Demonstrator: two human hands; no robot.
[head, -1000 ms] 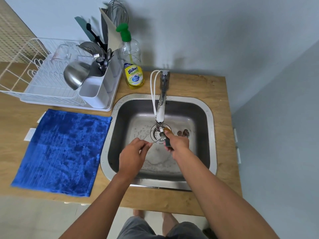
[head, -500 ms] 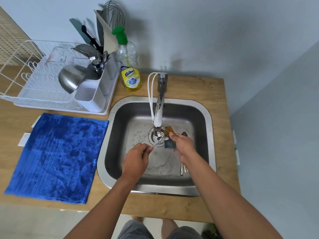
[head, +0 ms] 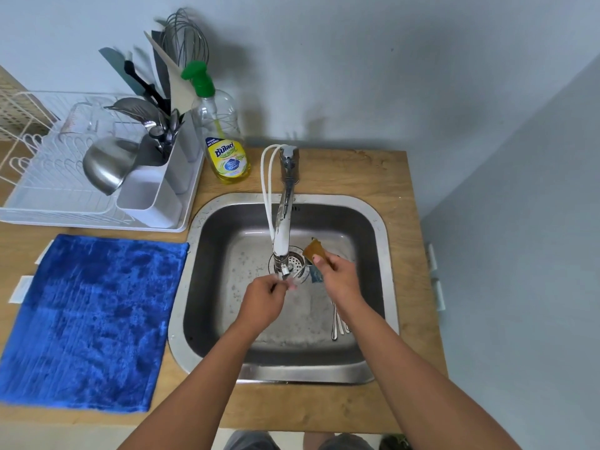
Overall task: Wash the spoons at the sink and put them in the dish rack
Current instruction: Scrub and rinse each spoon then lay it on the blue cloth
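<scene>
Two bare hands work over the steel sink (head: 380, 222), the dish rack (head: 48, 196) well off to their left. Left hand (head: 264, 302) pinches a spoon (head: 285, 274) under the faucet (head: 281, 235), its long axis seemingly pointing right toward the right hand (head: 339, 277), which grips a sponge (head: 314, 250). More spoons (head: 339, 324) lie lengthwise just below that wrist. Soap bottle (head: 227, 151) label: script I cannot read, apart from "10"
</scene>
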